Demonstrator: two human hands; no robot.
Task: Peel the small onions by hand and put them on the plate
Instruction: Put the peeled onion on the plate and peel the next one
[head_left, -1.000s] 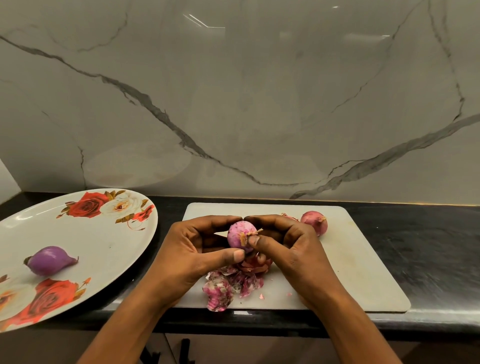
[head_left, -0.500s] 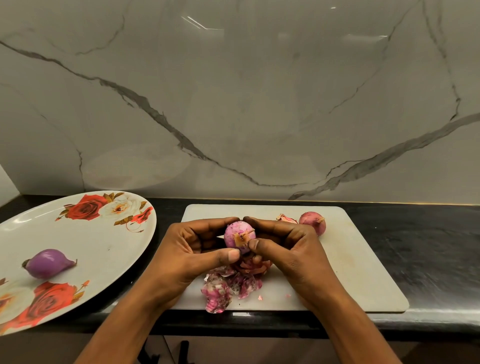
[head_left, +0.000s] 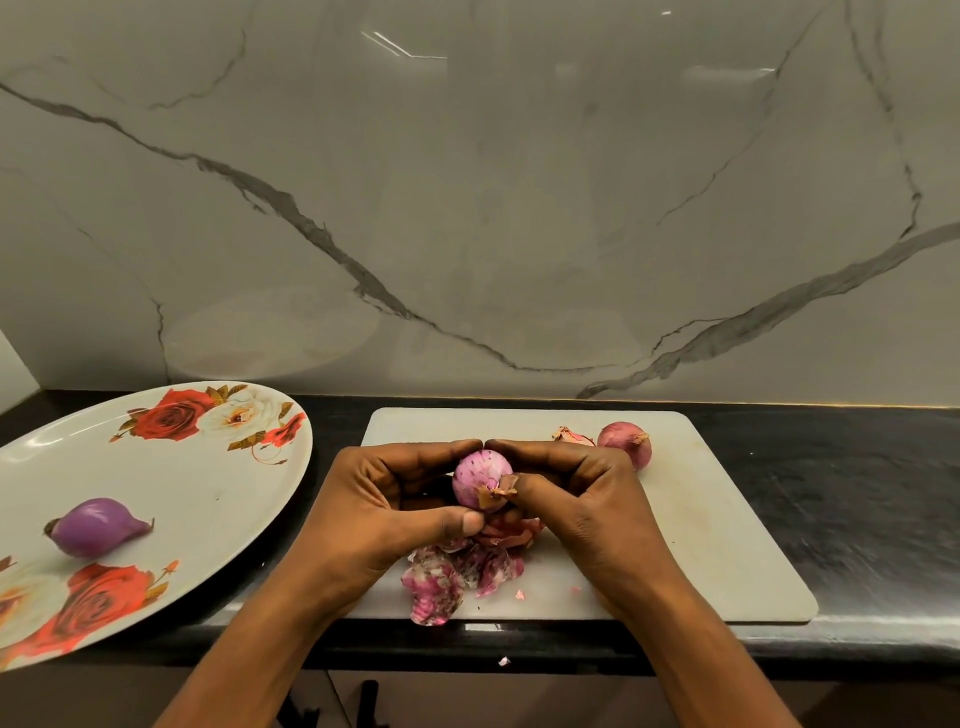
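Head — onion (head_left: 476, 479) in left hand (head_left: 384, 501)

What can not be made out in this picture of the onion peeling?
Head view:
- The held onion: far side and underside hidden by the left hand and right hand.
- The plate: cut off by the left edge.
- The back onion: partly hidden behind the right hand.
- The peel pile: its top covered by both hands.

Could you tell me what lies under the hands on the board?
Pink onion skins, partly hidden by the left hand, the right hand and the held onion; anything else beneath is covered.
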